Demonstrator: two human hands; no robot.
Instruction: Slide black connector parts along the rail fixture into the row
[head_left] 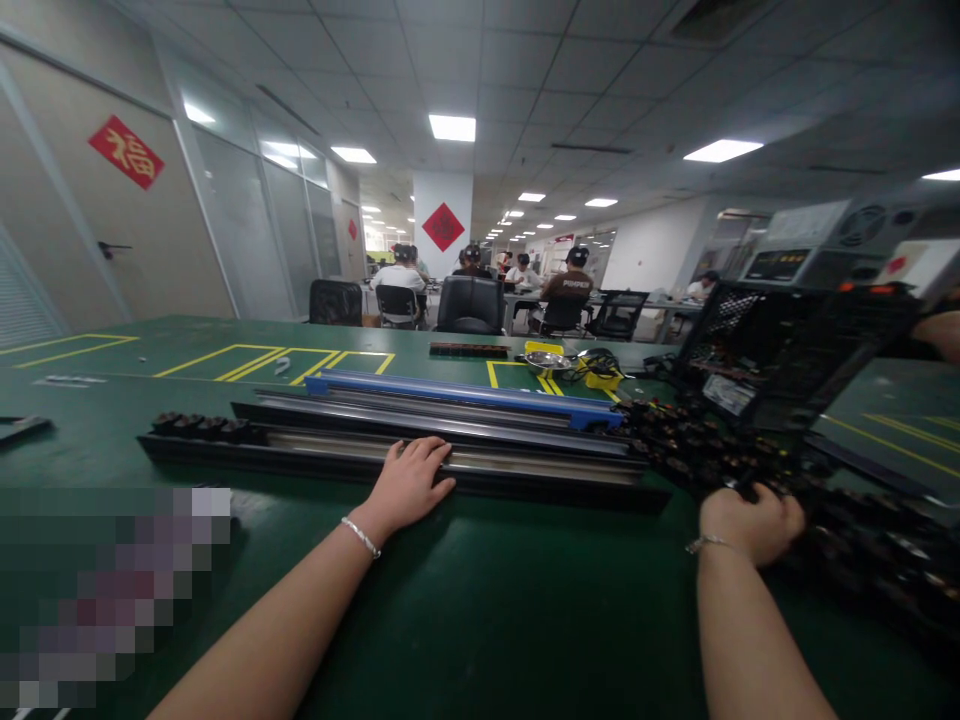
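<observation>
One left hand (pixel 412 482), grip spread, seemingly steadies a black rail (pixel 517 482); right of it, the right hand (pixel 750 523) curls by dark parts (pixel 844 520), grip unclear.

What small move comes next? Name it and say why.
Perhaps lift one piece from the heap of small black parts with the right hand: it is at the heap, the left hand lies on the long black rail with a silvery channel, and dark blocks occupy only that rail's left end.
</observation>
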